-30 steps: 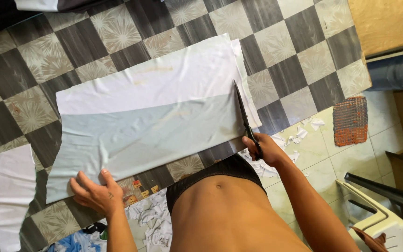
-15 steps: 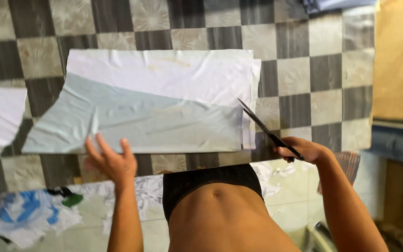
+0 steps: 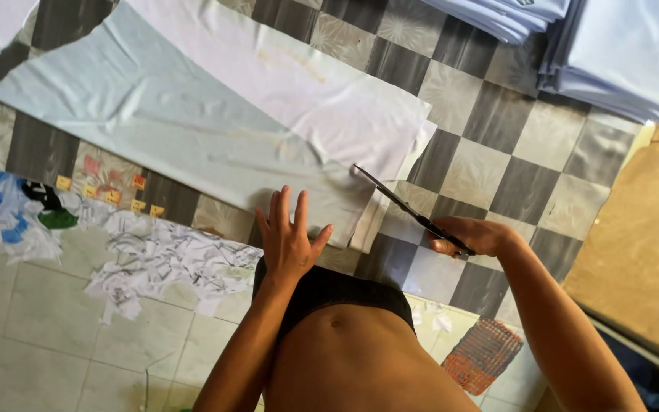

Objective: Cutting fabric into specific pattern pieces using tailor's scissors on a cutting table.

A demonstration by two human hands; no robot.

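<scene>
Where pale fabric (image 3: 215, 130) lies flat, scissors (image 3: 413, 214) open

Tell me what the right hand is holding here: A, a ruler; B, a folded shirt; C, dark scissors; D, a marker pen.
C: the right hand grips dark scissors, blades pointing at the edge of the pale cloth, while the left hand lies flat by that cloth's near edge.

The cloth sheet (image 3: 215, 130) was thin, smooth and matt, pale blue under white, lying on a checked table cover (image 3: 497, 160) with a faint sheen. The scissors (image 3: 409, 211) were dark metal, and the paper scraps (image 3: 162, 259) looked crumpled and dull.
</scene>
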